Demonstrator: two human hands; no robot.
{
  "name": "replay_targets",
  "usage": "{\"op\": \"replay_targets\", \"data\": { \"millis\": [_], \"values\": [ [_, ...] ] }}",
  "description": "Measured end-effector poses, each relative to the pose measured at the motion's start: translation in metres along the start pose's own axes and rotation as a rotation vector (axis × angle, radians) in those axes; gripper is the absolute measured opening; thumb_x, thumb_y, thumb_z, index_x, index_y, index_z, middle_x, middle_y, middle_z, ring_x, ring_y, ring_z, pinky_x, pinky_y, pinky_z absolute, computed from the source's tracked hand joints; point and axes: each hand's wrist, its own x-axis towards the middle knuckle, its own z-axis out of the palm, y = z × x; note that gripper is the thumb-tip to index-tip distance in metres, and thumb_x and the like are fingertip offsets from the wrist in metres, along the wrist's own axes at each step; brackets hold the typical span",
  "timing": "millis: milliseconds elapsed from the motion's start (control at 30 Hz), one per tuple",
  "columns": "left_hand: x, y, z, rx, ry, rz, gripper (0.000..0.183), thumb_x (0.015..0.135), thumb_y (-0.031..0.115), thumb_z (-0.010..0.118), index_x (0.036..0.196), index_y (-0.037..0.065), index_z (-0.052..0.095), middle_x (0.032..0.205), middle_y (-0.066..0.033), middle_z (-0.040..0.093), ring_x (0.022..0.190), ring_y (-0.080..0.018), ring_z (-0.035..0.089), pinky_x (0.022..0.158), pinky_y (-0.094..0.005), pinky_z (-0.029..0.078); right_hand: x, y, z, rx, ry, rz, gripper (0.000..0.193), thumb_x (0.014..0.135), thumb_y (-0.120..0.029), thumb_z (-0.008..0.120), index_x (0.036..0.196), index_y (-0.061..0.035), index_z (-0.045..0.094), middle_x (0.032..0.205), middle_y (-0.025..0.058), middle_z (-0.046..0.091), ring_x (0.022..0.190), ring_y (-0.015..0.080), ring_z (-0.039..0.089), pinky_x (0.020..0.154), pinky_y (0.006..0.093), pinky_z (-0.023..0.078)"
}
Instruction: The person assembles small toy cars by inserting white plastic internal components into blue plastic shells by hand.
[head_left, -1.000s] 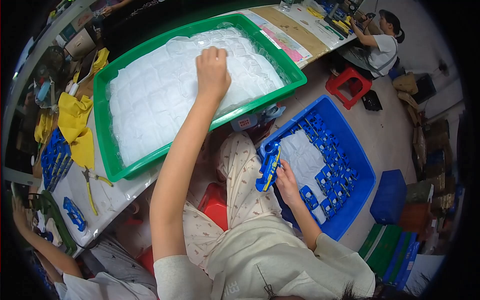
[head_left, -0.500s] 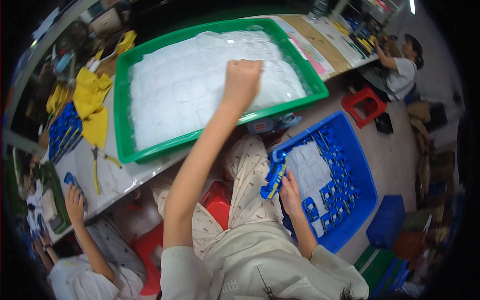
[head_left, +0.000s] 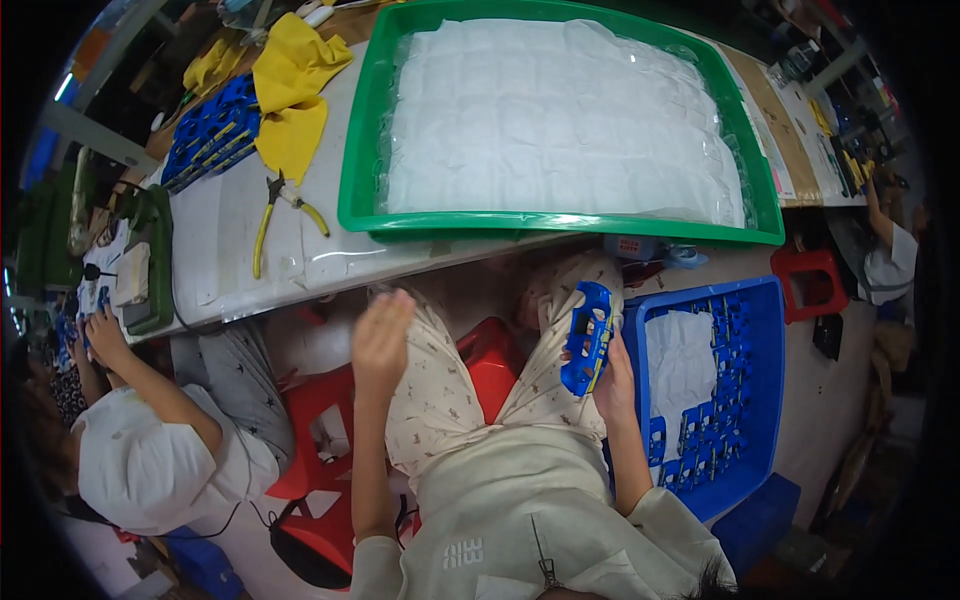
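In my right hand (head_left: 617, 375) is a blue plastic toy car shell (head_left: 588, 338) with yellow print and cut-out openings, held upright above my right thigh. My fingers close around its right side. My left hand (head_left: 382, 335) is raised over my left thigh, near the table edge; motion smears its fingers, and whether it holds anything small cannot be made out. Beyond it, on the table, a green tray (head_left: 560, 222) holds a layer of white, clear-wrapped packets (head_left: 560, 120). Beside my right hand, a blue crate (head_left: 775, 370) contains rows of similar blue shells (head_left: 715, 440) and white sheets (head_left: 680, 355).
Yellow-handled pliers (head_left: 283, 210), yellow cloths (head_left: 292, 100) and stacked blue shells (head_left: 212, 135) lie on the table's left part. A co-worker (head_left: 150, 450) sits at my left, another person (head_left: 888, 255) far right. Red stools (head_left: 808, 283) stand on the floor.
My left hand has come back from above the green tray to over my left thigh. The toy car shell stays in my right hand, turned more upright. The whole view has shifted.
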Motion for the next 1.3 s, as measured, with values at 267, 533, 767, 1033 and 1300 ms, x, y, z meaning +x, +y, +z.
{"op": "replay_targets", "data": {
  "millis": [267, 533, 767, 1033, 1300],
  "values": [
    [-0.025, 0.058, 0.007, -0.3, -0.154, 0.185, 0.038, 0.067, 0.002, 0.057, 0.105, 0.0, 0.058, 0.109, -0.0089, 0.057, 0.095, -0.0237, 0.055, 0.08, -0.0325, 0.048, 0.005, 0.011, 0.028, 0.132, -0.114, 0.161, 0.048, 0.092, -0.038, 0.029, 0.128, -0.0054, 0.034, 0.103, 0.02, 0.052, 0.083, 0.0238, 0.056, 0.073, 0.0341, 0.048],
    [-0.007, 0.043, 0.005, -0.198, 0.162, 0.145, 0.025, 0.07, 0.0, 0.062, 0.094, 0.001, 0.06, 0.093, -0.0081, 0.062, 0.087, -0.0241, 0.059, 0.074, -0.0319, 0.047, 0.001, 0.013, 0.026, 0.159, -0.116, 0.205, 0.047, 0.093, -0.036, 0.023, 0.127, -0.0062, 0.035, 0.102, 0.0191, 0.052, 0.084, 0.0227, 0.055, 0.073, 0.0324, 0.048],
    [-0.015, 0.009, 0.032, -0.274, 0.044, 0.089, 0.013, 0.07, 0.001, 0.064, 0.081, 0.004, 0.058, 0.091, -0.0074, 0.063, 0.088, -0.0217, 0.06, 0.074, -0.0323, 0.045, -0.001, 0.017, 0.03, 0.151, -0.11, 0.182, 0.047, 0.093, -0.037, 0.025, 0.127, -0.0065, 0.036, 0.103, 0.0192, 0.051, 0.084, 0.0228, 0.054, 0.072, 0.0326, 0.048],
    [0.011, 0.014, 0.012, -0.21, 0.253, 0.107, 0.011, 0.067, -0.003, 0.062, 0.075, 0.002, 0.057, 0.093, -0.0077, 0.063, 0.091, -0.023, 0.06, 0.075, -0.0348, 0.047, 0.0, 0.017, 0.03, 0.12, -0.096, 0.215, 0.046, 0.092, -0.037, 0.026, 0.125, -0.008, 0.037, 0.102, 0.0189, 0.052, 0.082, 0.022, 0.054, 0.07, 0.0321, 0.048],
    [-0.024, 0.026, 0.039, -0.37, 0.028, 0.15, 0.01, 0.069, -0.001, 0.062, 0.078, 0.001, 0.058, 0.093, -0.0082, 0.062, 0.092, -0.0232, 0.059, 0.075, -0.035, 0.048, 0.0, 0.017, 0.033, 0.121, -0.104, 0.201, 0.047, 0.092, -0.037, 0.025, 0.127, -0.0064, 0.035, 0.1, 0.0188, 0.052, 0.082, 0.0224, 0.056, 0.07, 0.0327, 0.049]
  ]
}}
